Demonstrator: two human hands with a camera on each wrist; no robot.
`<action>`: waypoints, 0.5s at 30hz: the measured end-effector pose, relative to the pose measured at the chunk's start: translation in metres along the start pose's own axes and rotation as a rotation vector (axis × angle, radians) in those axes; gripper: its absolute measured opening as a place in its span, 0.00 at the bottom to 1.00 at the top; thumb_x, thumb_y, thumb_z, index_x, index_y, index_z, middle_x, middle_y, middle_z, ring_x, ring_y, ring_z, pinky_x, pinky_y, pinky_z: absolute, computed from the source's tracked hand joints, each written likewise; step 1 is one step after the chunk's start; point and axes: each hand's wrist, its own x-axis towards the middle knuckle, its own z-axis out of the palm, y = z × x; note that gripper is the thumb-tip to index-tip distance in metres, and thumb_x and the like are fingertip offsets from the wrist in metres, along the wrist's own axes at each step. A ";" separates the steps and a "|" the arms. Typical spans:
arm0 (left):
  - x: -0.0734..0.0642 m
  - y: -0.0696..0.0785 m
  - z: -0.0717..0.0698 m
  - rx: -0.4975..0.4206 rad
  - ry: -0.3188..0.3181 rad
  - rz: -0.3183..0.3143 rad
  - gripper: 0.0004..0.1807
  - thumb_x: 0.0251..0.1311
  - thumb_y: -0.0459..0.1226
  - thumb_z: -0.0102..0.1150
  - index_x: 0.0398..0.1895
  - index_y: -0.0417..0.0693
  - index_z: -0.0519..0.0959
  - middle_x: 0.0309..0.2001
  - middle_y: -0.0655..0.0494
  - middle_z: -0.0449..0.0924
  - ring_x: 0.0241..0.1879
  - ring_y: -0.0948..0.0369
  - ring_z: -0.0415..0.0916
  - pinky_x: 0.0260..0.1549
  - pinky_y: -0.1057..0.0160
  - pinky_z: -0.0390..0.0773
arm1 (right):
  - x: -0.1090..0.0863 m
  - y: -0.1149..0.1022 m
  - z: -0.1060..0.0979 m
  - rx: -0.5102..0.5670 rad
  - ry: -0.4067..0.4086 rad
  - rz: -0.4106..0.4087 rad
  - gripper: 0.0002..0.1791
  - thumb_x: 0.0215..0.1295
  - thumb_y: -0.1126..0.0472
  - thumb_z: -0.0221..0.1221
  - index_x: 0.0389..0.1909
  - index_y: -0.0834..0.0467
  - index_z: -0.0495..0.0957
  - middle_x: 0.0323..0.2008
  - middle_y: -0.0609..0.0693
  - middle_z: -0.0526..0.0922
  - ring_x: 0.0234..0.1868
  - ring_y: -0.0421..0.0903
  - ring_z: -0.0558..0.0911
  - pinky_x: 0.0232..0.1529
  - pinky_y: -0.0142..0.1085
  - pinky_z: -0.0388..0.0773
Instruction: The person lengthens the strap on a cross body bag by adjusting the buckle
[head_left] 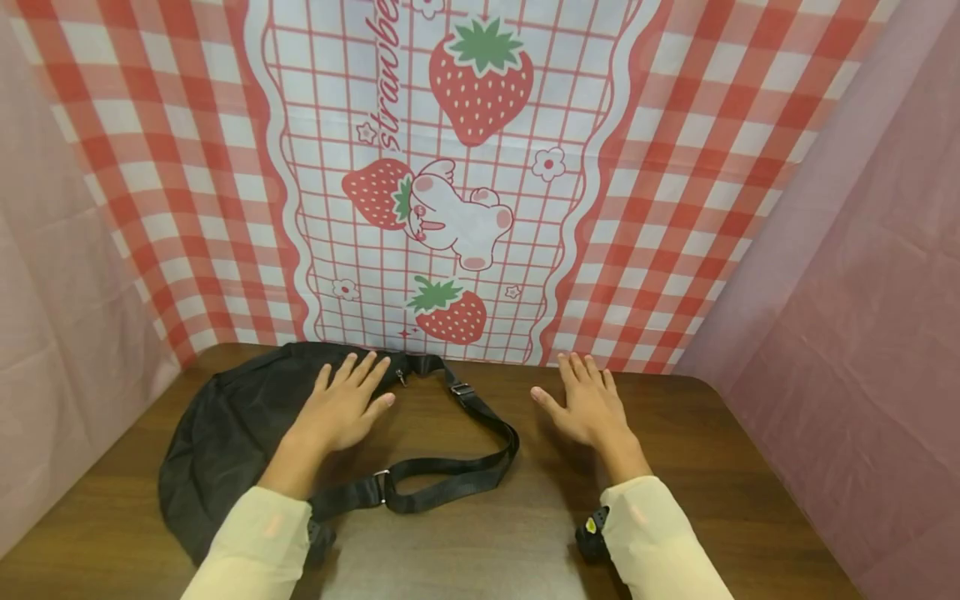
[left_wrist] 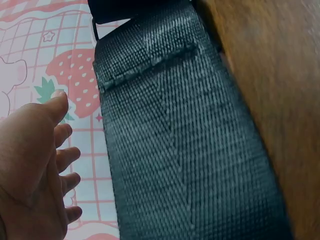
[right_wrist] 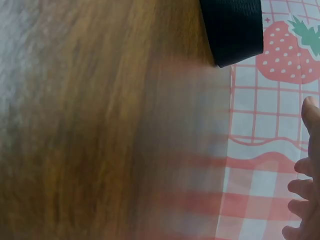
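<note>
A black bag (head_left: 225, 442) lies on the left part of the wooden table. Its webbing strap (head_left: 487, 475) loops out to the right, with metal buckles along it. My left hand (head_left: 341, 408), palm down with fingers spread, overlaps the bag's right side in the head view. Close in front of the left wrist camera runs the strap (left_wrist: 170, 130), beside the left hand (left_wrist: 30, 160). To the right of the strap loop, my right hand (head_left: 588, 404) holds nothing and has its fingers extended. The strap's end (right_wrist: 235, 30) shows at the top of the right wrist view, apart from the right hand (right_wrist: 310, 165).
A red and white checked cloth (head_left: 675, 167) with strawberry prints hangs behind the table (head_left: 465, 550). Pink fabric (head_left: 847, 275) walls both sides. A dark wrist camera (head_left: 592, 537) sits under the right sleeve cuff.
</note>
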 end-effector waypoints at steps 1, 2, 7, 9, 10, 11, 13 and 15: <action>0.000 0.001 0.000 0.003 -0.002 0.002 0.37 0.80 0.56 0.38 0.83 0.49 0.51 0.81 0.42 0.50 0.79 0.38 0.43 0.72 0.30 0.40 | 0.000 0.000 0.000 0.001 0.000 -0.001 0.53 0.72 0.25 0.42 0.81 0.62 0.49 0.80 0.63 0.52 0.80 0.64 0.45 0.76 0.62 0.38; 0.001 0.001 0.001 0.006 -0.004 0.005 0.37 0.80 0.56 0.38 0.83 0.50 0.51 0.80 0.42 0.50 0.78 0.38 0.44 0.71 0.30 0.41 | 0.000 0.000 0.000 0.002 0.001 -0.002 0.53 0.73 0.26 0.42 0.81 0.62 0.49 0.80 0.63 0.52 0.80 0.64 0.45 0.76 0.62 0.38; 0.004 0.007 0.003 0.009 -0.035 0.000 0.37 0.79 0.56 0.41 0.83 0.50 0.52 0.79 0.40 0.55 0.75 0.36 0.54 0.68 0.29 0.53 | 0.001 -0.003 0.002 0.017 0.020 -0.015 0.49 0.76 0.31 0.44 0.81 0.62 0.49 0.79 0.65 0.54 0.79 0.66 0.48 0.75 0.65 0.42; 0.006 0.010 0.005 -0.007 -0.049 -0.009 0.36 0.79 0.55 0.42 0.82 0.49 0.54 0.77 0.39 0.58 0.73 0.36 0.58 0.65 0.30 0.59 | 0.002 -0.005 0.002 0.027 0.032 -0.023 0.47 0.77 0.33 0.46 0.81 0.62 0.50 0.78 0.66 0.55 0.79 0.67 0.50 0.74 0.65 0.45; 0.007 0.013 0.006 -0.021 -0.058 -0.013 0.36 0.79 0.55 0.43 0.82 0.49 0.55 0.77 0.38 0.59 0.72 0.35 0.60 0.64 0.30 0.61 | 0.002 -0.006 0.002 0.031 0.038 -0.026 0.46 0.77 0.34 0.47 0.81 0.63 0.51 0.78 0.66 0.56 0.78 0.68 0.52 0.74 0.66 0.47; 0.008 0.015 0.007 -0.031 -0.066 -0.017 0.36 0.79 0.55 0.44 0.82 0.49 0.56 0.76 0.38 0.61 0.71 0.36 0.61 0.63 0.30 0.62 | 0.003 -0.007 0.002 0.034 0.043 -0.030 0.46 0.77 0.36 0.49 0.80 0.64 0.52 0.77 0.67 0.57 0.77 0.69 0.53 0.73 0.66 0.48; 0.010 0.019 0.009 -0.046 -0.086 -0.021 0.35 0.78 0.54 0.45 0.81 0.48 0.58 0.74 0.38 0.63 0.69 0.36 0.64 0.61 0.31 0.65 | 0.005 -0.009 0.003 0.037 0.044 -0.035 0.45 0.77 0.37 0.51 0.80 0.65 0.53 0.77 0.67 0.58 0.76 0.69 0.56 0.73 0.65 0.52; 0.012 0.024 0.011 -0.069 -0.110 -0.026 0.35 0.78 0.54 0.47 0.80 0.47 0.60 0.73 0.38 0.65 0.68 0.36 0.66 0.61 0.31 0.66 | 0.006 -0.011 0.004 0.036 0.045 -0.042 0.45 0.76 0.38 0.52 0.79 0.66 0.54 0.76 0.67 0.59 0.75 0.69 0.58 0.72 0.65 0.55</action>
